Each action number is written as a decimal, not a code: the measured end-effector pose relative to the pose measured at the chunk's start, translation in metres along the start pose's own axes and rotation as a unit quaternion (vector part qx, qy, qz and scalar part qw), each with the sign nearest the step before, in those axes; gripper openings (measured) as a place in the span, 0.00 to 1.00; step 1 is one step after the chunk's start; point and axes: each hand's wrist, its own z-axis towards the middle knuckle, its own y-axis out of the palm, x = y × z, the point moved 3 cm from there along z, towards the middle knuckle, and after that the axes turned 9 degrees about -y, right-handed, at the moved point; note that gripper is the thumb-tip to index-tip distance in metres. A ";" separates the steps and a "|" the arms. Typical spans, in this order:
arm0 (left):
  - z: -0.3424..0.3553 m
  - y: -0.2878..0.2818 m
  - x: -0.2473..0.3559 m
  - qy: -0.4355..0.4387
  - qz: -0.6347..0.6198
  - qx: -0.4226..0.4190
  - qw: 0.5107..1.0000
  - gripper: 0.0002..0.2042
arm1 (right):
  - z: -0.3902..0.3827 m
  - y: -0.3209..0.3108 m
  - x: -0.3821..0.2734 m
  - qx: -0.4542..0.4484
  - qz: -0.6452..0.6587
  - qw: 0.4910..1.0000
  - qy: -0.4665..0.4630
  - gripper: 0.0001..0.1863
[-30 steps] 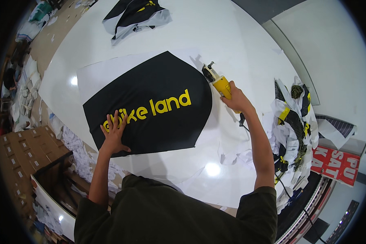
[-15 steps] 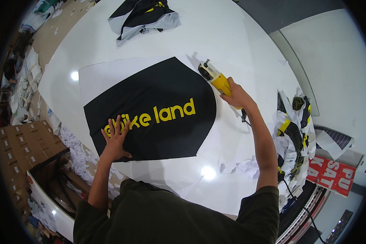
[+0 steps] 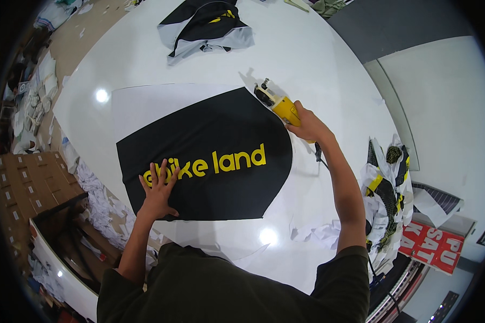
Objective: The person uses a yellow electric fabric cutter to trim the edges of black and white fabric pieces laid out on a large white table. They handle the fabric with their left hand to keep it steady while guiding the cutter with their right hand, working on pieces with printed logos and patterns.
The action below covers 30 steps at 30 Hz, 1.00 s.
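A black fabric panel (image 3: 221,196) with yellow lettering lies flat on white paper (image 3: 137,107) on the table. My left hand (image 3: 159,195) rests on its near left part with fingers spread, covering some of the lettering. A yellow handheld electric fabric cutter (image 3: 286,110) is gripped in my right hand (image 3: 311,128). Its head is at the panel's curved right edge, close to the far corner. A dark cord trails from the back of the cutter. Whether the blade touches the cloth is too small to tell.
Black and grey fabric (image 3: 213,27) lies bunched at the table's far side. Cut scraps (image 3: 382,188) are heaped along the right edge, with white scraps (image 3: 320,232) nearer me. Brown boxes (image 3: 35,188) stand at the left, beside shredded white paper (image 3: 99,191) below the table.
The cutter and my right hand have moved along the panel's right edge toward its far corner. My left hand stays in place on the cloth. The whole view has shifted slightly.
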 end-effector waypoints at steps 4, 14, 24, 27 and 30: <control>-0.001 0.000 -0.001 -0.003 -0.002 -0.004 1.000 0.76 | 0.012 -0.004 -0.016 -0.007 0.004 1.000 -0.001 0.33; -0.001 0.002 -0.002 0.005 0.002 -0.004 1.000 0.76 | 0.043 -0.005 -0.042 0.014 0.012 1.000 0.021 0.36; 0.029 -0.004 0.007 -0.027 -0.060 0.111 0.992 0.56 | -0.011 0.024 0.009 0.253 0.074 0.959 0.108 0.31; 0.075 -0.034 0.054 -0.096 -0.153 0.202 0.963 0.51 | -0.089 0.053 0.044 0.309 0.102 0.923 0.207 0.33; 0.122 -0.058 0.104 -0.132 -0.154 0.238 0.950 0.57 | -0.190 0.089 0.072 0.381 0.216 0.873 0.213 0.33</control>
